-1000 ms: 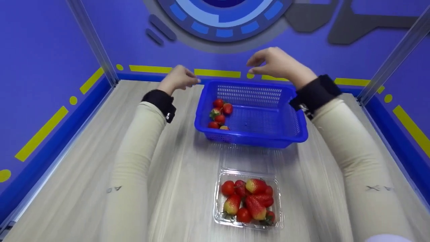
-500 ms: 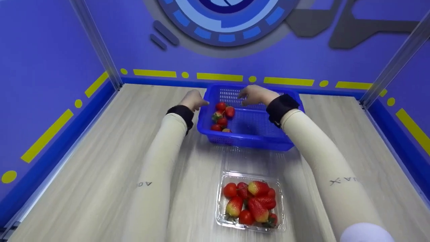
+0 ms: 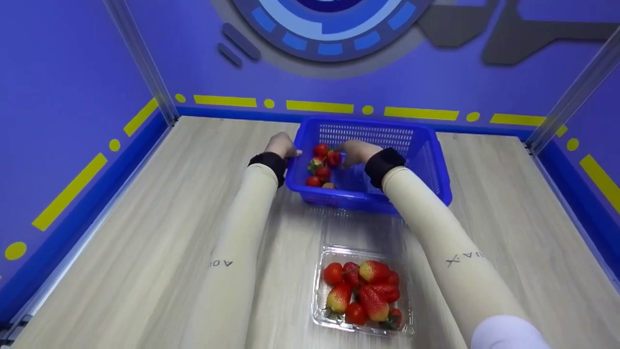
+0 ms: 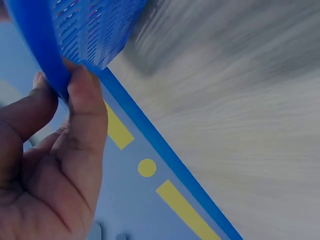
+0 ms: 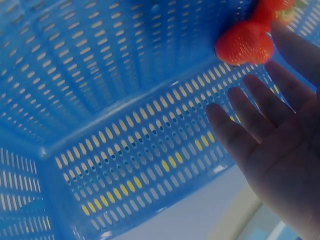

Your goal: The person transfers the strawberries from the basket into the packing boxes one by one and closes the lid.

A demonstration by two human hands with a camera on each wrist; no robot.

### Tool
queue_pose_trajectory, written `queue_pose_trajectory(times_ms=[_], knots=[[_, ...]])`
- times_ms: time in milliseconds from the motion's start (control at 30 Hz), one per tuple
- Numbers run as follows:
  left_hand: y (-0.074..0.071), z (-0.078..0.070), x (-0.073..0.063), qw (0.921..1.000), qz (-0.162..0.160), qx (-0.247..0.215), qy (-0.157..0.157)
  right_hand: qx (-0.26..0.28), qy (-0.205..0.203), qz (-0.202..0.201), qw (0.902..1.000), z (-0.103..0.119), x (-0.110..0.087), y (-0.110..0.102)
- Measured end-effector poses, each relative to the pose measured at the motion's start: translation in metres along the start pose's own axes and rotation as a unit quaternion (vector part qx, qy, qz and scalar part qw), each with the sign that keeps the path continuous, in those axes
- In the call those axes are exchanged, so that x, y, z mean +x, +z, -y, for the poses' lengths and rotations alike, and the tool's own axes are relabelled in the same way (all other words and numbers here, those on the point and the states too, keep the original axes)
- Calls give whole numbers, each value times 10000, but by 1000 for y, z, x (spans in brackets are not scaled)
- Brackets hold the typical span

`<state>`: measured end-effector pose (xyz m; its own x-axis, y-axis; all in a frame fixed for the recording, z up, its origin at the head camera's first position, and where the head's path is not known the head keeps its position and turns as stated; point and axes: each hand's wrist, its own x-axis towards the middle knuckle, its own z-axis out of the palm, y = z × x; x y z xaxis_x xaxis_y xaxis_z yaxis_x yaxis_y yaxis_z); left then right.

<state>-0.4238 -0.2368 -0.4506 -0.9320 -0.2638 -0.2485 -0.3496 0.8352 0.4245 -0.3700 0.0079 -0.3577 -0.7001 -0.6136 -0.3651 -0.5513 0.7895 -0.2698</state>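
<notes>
My left hand (image 3: 281, 144) pinches the left rim of a blue perforated plastic basket (image 3: 334, 193); in the left wrist view the thumb and fingers (image 4: 86, 92) close on its edge. Inside the basket, my right hand (image 3: 357, 152) reaches toward a red strawberry (image 3: 334, 158) on the left side. The right wrist view shows its fingers spread and only slightly bent, beside the strawberry (image 5: 239, 43) and holding nothing. Several other red fruits (image 3: 322, 172) cluster along the basket's left wall, some with green leaves.
Nearer the body, a clear plastic clamshell box (image 3: 317, 295) holds several strawberries (image 3: 373, 301) and smooth round red fruits (image 3: 356, 313). Its transparent lid (image 3: 363, 230) lies folded back toward the basket. Blue walls (image 3: 310, 82) enclose the wooden table (image 3: 160, 218) at the back and sides.
Both hands have come down from above and behind the basket. The left now grips the rim; the right has moved left and down into the basket, beside the fruit.
</notes>
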Motion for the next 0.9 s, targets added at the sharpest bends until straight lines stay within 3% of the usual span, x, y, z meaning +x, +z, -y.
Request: queue_pose_trajectory(times_ms=[33,100,167,233,300,400,500,567,633,733,833,867,900], knots=[[8,7,24,10000,89,31,-32,3,7,0,10000,1,2,1],[21,17,56,9998,96,198,-23,41,33,7,10000,2,6,2],[45,32,108,9989,48,460,-23,145,97,15,9998,1,9,4],[36,25,90,9984,161,539,-31,173,111,1,9998,-1,12,6],[13,8,38,9981,196,591,9,178,85,-30,9998,-3,16,8],[-11,-12,-22,9986,258,455,29,221,-18,-87,9997,-6,21,11],[-29,-30,-67,9992,279,278,-17,291,-136,-142,9994,-7,23,13],[-25,-31,-61,9993,174,318,9,297,-182,-242,9991,-7,23,14],[-18,-28,-45,9990,55,431,34,243,-246,-415,9985,-6,25,14],[-21,-30,-53,9994,-60,338,50,124,-421,-685,9967,-3,27,14],[-45,-43,-109,9999,56,53,-150,-25,-551,-735,9958,0,29,15],[-51,-49,-129,9998,-59,-13,-177,-17,-516,-686,9963,1,30,15],[-53,-51,-139,9997,-119,-46,-210,-1,-450,-612,9971,1,33,16]])
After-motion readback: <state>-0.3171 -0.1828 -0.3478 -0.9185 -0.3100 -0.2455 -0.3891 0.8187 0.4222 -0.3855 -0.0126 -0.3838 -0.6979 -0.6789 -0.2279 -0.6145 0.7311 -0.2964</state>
